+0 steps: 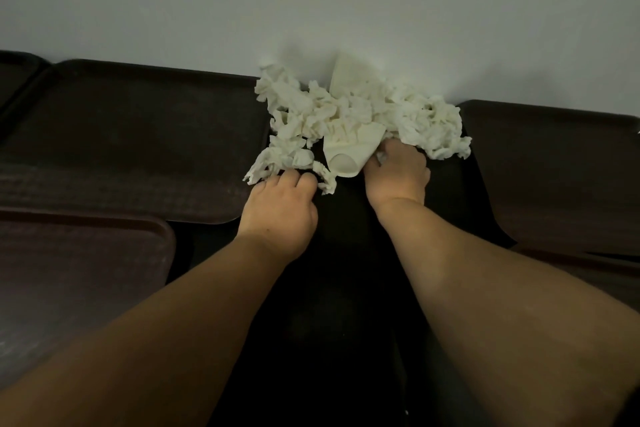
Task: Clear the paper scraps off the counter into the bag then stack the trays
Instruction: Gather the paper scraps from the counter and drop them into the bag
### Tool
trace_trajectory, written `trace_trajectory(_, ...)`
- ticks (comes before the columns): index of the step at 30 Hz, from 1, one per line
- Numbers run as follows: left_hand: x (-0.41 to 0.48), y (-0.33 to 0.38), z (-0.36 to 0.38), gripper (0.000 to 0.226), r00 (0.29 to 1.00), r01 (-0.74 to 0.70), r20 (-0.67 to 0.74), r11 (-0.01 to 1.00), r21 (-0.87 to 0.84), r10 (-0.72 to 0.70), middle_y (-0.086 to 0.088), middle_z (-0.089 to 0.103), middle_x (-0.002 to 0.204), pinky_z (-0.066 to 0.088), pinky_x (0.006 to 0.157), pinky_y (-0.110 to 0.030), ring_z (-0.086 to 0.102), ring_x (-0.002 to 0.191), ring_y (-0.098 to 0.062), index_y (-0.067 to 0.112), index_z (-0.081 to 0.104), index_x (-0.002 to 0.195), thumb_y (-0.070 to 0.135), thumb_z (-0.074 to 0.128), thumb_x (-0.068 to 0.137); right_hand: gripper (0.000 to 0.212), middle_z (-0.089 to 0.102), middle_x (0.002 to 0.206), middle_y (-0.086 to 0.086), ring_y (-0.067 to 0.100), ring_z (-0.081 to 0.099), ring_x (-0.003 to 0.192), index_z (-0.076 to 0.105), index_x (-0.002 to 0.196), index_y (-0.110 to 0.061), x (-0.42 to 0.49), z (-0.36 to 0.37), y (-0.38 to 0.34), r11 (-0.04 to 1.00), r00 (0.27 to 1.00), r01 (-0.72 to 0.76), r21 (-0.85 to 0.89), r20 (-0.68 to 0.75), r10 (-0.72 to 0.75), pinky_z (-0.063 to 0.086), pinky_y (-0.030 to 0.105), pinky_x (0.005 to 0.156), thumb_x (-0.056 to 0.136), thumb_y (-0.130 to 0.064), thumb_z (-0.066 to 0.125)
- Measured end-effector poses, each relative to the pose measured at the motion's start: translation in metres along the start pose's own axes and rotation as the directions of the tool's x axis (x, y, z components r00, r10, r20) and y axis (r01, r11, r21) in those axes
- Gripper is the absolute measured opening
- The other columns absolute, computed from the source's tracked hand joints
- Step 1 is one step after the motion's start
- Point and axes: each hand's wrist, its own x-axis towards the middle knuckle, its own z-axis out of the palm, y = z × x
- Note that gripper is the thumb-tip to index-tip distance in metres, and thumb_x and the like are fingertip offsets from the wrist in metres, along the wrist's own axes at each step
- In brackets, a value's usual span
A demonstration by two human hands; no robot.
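A heap of crumpled white paper scraps (349, 114) lies against the wall on the dark counter, with a flattened paper cup (349, 152) at its front. My left hand (280, 208) has its fingers curled into the scraps at the heap's left front. My right hand (398, 177) grips the scraps at the right front, beside the cup. Dark brown trays lie around the heap: one large tray (131, 146) to the left, one (79, 274) nearer at the lower left, and one (561, 177) to the right. A black bag (460, 204) lies flat under my right hand.
A plain white wall (311, 3) rises directly behind the counter. The corner of another dark tray (17, 73) shows at the far left edge. Trays border the scraps closely on both sides.
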Motion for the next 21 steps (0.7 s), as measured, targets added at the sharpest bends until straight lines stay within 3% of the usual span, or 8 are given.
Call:
trace_trajectory(6, -0.020, 0.017, -0.019, 0.017, 0.980, 0.059, 0.189, 0.998, 0.006, -0.060, -0.005, 0.048, 0.111, 0.032, 0.073, -0.034, 0.038, 0.081, -0.017, 0.018, 0.041, 0.118, 0.023, 0.041, 0.102, 0.024, 0.063, 0.098, 0.004, 0.025, 0.061, 0.093, 0.068, 0.100, -0.013, -0.057, -0.030, 0.021, 0.986, 0.999, -0.037, 0.163, 0.002, 0.037, 0.055, 0.045, 0.084, 0.087, -0.031, 0.059)
trace_trajectory(9, -0.048, 0.024, -0.027, 0.022, 0.965, 0.063, 0.254, 0.998, 0.006, -0.062, -0.005, 0.050, 0.115, 0.036, 0.072, -0.033, 0.044, 0.083, -0.017, 0.019, 0.041, 0.123, 0.025, 0.041, 0.103, 0.026, 0.062, 0.109, 0.001, 0.017, 0.062, 0.095, 0.067, 0.113, -0.015, -0.114, -0.051, 0.042, 0.953, 0.988, -0.147, 0.266, 0.093, 0.126, 0.053, 0.032, 0.082, 0.090, -0.026, 0.062)
trace_trajectory(13, -0.085, 0.044, -0.037, 0.031, 0.911, 0.009, 0.411, 0.997, -0.073, 0.022, -0.003, 0.051, 0.124, 0.046, 0.083, -0.032, 0.056, 0.099, -0.018, 0.023, 0.042, 0.134, 0.026, 0.046, 0.103, 0.002, 0.064, 0.086, -0.001, 0.010, 0.059, 0.068, 0.063, 0.089, -0.019, -0.181, -0.078, 0.056, 0.879, 0.965, -0.254, 0.404, 0.168, 0.202, 0.048, 0.025, 0.058, 0.089, -0.020, 0.062)
trace_trajectory(15, -0.098, 0.060, -0.045, 0.019, 0.881, 0.031, 0.469, 0.984, -0.176, 0.056, -0.001, 0.051, 0.117, 0.047, 0.077, -0.031, 0.055, 0.089, -0.013, 0.025, 0.047, 0.120, 0.024, 0.049, 0.101, 0.005, 0.063, 0.077, 0.000, 0.011, 0.056, 0.064, 0.062, 0.084, -0.018, -0.204, -0.098, 0.061, 0.816, 0.951, -0.310, 0.487, 0.171, 0.259, 0.048, 0.030, 0.057, 0.089, -0.019, 0.060)
trace_trajectory(17, -0.107, 0.075, -0.052, 0.006, 0.882, 0.057, 0.463, 0.956, -0.289, 0.087, 0.002, 0.051, 0.106, 0.048, 0.069, -0.029, 0.056, 0.080, -0.012, 0.027, 0.049, 0.104, 0.023, 0.052, 0.099, 0.005, 0.062, 0.075, 0.000, 0.011, 0.055, 0.064, 0.064, 0.085, -0.017, -0.221, -0.123, 0.065, 0.774, 0.947, -0.317, 0.548, 0.133, 0.294, 0.047, 0.029, 0.056, 0.089, -0.018, 0.061)
trace_trajectory(21, -0.118, 0.114, -0.073, 0.007, 0.923, 0.001, 0.342, 0.887, -0.461, 0.177, 0.007, 0.052, 0.101, 0.054, 0.070, -0.029, 0.061, 0.078, -0.011, 0.028, 0.058, 0.101, 0.022, 0.055, 0.098, 0.006, 0.060, 0.067, -0.005, 0.005, 0.051, 0.055, 0.065, 0.085, -0.019, -0.246, -0.178, 0.081, 0.712, 0.930, -0.299, 0.635, 0.028, 0.366, 0.044, 0.023, 0.047, 0.090, -0.018, 0.061)
